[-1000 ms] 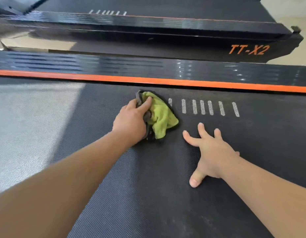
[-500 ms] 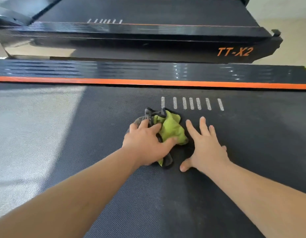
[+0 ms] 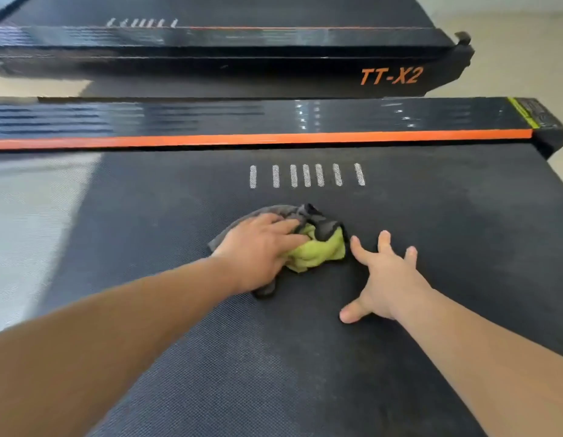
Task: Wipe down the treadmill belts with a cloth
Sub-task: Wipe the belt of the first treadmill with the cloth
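Cloth [image 3: 318,252], bunched up with a lime-green side and a grey side showing, lies on the dark textured belt [image 3: 447,222] of the nearer treadmill, a little towards the far edge and just short of a row of seven short white marks [image 3: 306,175] printed on the belt. The left hand [image 3: 258,252] lies palm-down on top of it, fingers stretched out across the crumpled fabric and pressing it onto the belt rather than closing around it; the thumb is hidden under the hand, and a grey corner of the cloth pokes out beneath the wrist. The right hand [image 3: 389,279] is just beside the cloth on its right, flat on the bare belt with fingers and thumb spread wide, holding nothing; its forefinger tip comes close to the green edge without clearly touching it. Both forearms are bare and reach in from the bottom of the view. Beyond the marks runs a glossy black side rail [image 3: 210,118] with an orange stripe [image 3: 261,140] along its near edge and a yellow-green label [image 3: 523,113] at its right end. A bright patch of light [image 3: 24,222] falls on the left part of the belt. Behind the rail stands a second treadmill [image 3: 210,67], with orange lettering [image 3: 390,76] reading TT-X2 on its side, and pale floor [image 3: 520,58] shows at the upper right.
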A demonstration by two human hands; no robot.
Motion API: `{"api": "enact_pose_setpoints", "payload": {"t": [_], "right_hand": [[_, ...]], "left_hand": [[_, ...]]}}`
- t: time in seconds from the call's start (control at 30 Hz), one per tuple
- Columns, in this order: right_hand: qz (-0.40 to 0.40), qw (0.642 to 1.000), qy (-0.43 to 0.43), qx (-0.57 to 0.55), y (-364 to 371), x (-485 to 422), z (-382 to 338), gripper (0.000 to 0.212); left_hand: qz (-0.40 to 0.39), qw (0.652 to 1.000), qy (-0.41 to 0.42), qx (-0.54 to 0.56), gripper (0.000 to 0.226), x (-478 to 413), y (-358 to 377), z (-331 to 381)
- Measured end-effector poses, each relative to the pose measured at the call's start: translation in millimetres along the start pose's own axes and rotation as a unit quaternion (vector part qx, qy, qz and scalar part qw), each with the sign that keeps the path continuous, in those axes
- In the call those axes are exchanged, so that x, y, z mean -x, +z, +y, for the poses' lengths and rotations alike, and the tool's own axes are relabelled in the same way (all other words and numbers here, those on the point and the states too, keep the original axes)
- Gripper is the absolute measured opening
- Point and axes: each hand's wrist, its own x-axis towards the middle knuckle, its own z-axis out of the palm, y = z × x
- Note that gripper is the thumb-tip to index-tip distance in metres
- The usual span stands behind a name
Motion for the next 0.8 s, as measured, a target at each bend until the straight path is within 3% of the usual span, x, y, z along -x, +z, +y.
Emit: {"api": "enact_pose_setpoints", "payload": {"t": [0.1,0.17,0.2,0.27,0.37,0.4,0.47,0.53,0.57,0.67,0.73,0.8], "right_hand": [[-0.012,1.0,0.007,-0.008,-2.3,5.1,-3.7,0.145],[-0.019,1.0,0.01,-0.01,-5.2,8.2,-5.4,0.142],[-0.025,1.0,0.012,-0.007,-7.3,9.3,-6.6,0.141],[-0.03,0.999,0.015,-0.012,-8.6,10.1,-6.8,0.132],[-0.029,0.999,0.013,-0.023,-6.7,10.7,-4.0,0.128],[-0.027,0.999,0.011,-0.021,-6.6,12.6,-3.9,0.13],[-0.022,1.0,0.003,-0.014,-6.3,14.3,-4.8,0.136],[-0.022,1.0,0.005,-0.013,-6.7,15.0,-5.8,0.14],[-0.021,1.0,0.007,-0.014,-6.8,14.9,-5.8,0.14],[-0.017,1.0,0.004,-0.017,-7.7,16.2,-5.8,0.141],[-0.014,1.0,-0.001,-0.014,-7.3,16.5,-5.1,0.142],[-0.016,1.0,-0.002,-0.006,-7.0,16.4,-5.6,0.141]], "left_hand": [[-0.014,0.965,-0.263,0.003,0.042,-23.0,-9.6,-21.0],[-0.003,0.944,-0.327,0.031,0.037,-37.1,-11.8,11.8],[-0.002,0.956,-0.293,0.032,0.036,-38.4,-8.8,34.4],[0.018,0.992,-0.122,0.035,0.037,-19.2,3.4,74.6],[0.03,0.998,0.039,0.04,0.043,9.9,7.5,58.0],[0.032,0.999,0.04,0.008,0.045,6.6,5.8,36.5],[0.013,0.997,-0.071,-0.041,0.042,-7.6,-4.8,0.7],[0.014,0.977,-0.21,0.015,0.037,-19.5,-10.4,2.2],[0.018,0.974,-0.223,0.027,0.035,-19.4,-8.6,18.4],[0.007,0.998,-0.03,0.062,0.04,12.5,3.0,68.8],[0.003,0.996,0.062,0.063,0.043,30.5,1.5,54.7],[0.007,1.0,0.02,-0.006,0.046,26.7,-0.1,17.4]]}}
